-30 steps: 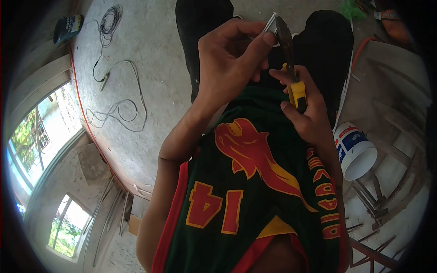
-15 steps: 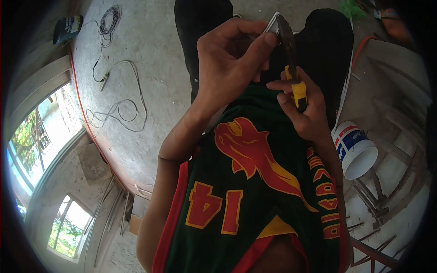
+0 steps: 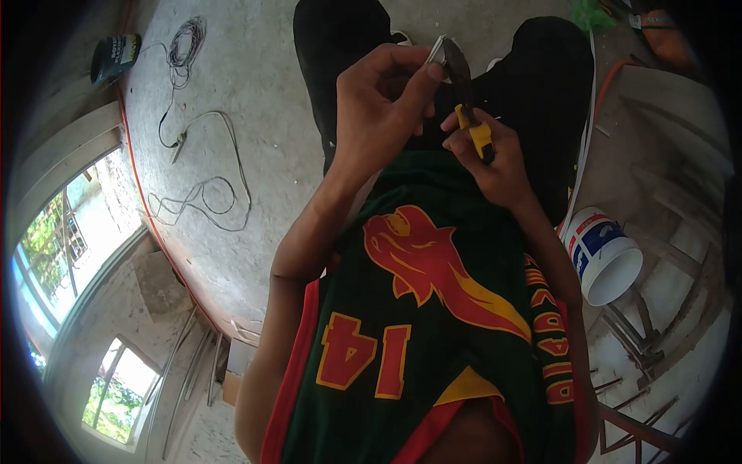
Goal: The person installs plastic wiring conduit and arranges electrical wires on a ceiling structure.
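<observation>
On my head view, daylight enters by two windows at left, the larger one (image 3: 69, 232) and the smaller one (image 3: 117, 390); I record a grey concrete floor (image 3: 270, 69); the wall (image 3: 158, 286) appears patchy.

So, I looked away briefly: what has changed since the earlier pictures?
The right hand and its yellow-handled pliers have shifted left, as have the left hand and its white piece. Nothing was taken up or let go. The white bucket and coiled cable stayed put.

Left hand (image 3: 379, 116) pinched small white piece (image 3: 437, 51), right hand (image 3: 495, 158) gripped yellow-handled pliers (image 3: 462, 81), blades beside piece, both above lap.
</observation>
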A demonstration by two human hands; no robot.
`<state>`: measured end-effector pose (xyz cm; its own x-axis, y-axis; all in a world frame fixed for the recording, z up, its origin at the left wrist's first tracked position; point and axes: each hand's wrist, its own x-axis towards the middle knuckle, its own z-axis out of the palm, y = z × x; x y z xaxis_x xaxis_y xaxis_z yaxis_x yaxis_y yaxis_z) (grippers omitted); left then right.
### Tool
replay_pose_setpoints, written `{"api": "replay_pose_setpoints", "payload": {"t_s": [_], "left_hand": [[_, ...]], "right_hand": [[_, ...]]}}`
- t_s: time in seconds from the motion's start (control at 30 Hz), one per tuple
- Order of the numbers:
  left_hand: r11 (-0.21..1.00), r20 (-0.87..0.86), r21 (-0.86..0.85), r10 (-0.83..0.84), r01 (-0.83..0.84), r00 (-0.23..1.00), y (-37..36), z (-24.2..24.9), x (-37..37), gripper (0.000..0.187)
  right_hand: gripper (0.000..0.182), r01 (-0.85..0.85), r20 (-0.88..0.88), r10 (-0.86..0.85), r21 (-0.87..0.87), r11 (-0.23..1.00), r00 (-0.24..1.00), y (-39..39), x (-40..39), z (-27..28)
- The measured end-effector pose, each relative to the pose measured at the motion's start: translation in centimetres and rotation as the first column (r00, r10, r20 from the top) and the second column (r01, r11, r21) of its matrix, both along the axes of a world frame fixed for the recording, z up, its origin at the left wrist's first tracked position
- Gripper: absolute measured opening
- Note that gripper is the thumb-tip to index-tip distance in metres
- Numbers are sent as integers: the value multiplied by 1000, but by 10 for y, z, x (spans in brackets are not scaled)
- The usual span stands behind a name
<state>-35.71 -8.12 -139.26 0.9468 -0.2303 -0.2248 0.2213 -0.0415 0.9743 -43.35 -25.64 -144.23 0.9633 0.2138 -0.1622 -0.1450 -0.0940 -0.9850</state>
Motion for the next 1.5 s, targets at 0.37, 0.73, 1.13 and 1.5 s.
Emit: {"api": "replay_pose_setpoints", "payload": {"t_s": [0.37,0.73,1.13,1.5], "left_hand": [[998,4,-55,32,-31,999,-3,5,-1,25],[995,36,-82,54,-51,998,-4,16,2,27],[992,30,-104,78,-75,996,-6,20,2,24],[990,25,-110,91,-88,996,-7,19,1,21]], "right_hand": [[41,-31,-17,33,79,996,999,-5,-1,27],[47,-21,-57,26,86,996,998,-11,-9,34],[47,-29,-54,32,45,999,998,-13,-7,36],[21,-30,-27,29,-43,999,999,-13,-4,43]]}}
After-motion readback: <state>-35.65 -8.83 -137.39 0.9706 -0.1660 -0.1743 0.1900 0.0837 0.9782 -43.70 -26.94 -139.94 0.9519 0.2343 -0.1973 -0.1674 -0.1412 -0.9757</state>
